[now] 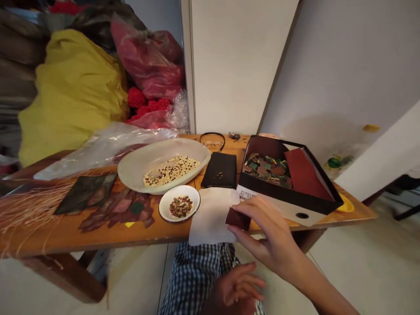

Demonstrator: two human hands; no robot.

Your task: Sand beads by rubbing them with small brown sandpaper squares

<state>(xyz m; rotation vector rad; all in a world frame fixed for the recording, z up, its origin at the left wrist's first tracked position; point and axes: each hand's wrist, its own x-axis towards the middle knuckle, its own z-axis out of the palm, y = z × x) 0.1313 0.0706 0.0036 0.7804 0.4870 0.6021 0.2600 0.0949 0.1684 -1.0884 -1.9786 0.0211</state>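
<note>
Holding a dark red piece [238, 219] pinched between thumb and fingertips of the right hand [272, 234], just above the right side of the white sheet [210, 218]. Looks light, thin and fairly stiff, probably bendable rather than fragile; hard to judge for slipperiness. Best gripped lightly by opposite edges to avoid bowing. Resting the left hand [238, 286] below the sheet, fingers spread, with nothing visible in its grasp.

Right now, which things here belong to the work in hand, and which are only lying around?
Likely in the work:
right hand
dark red piece it holds
white sheet
box of scraps

Probably just lying about:
yellow sack
pink bag
clear plastic sheet
</note>
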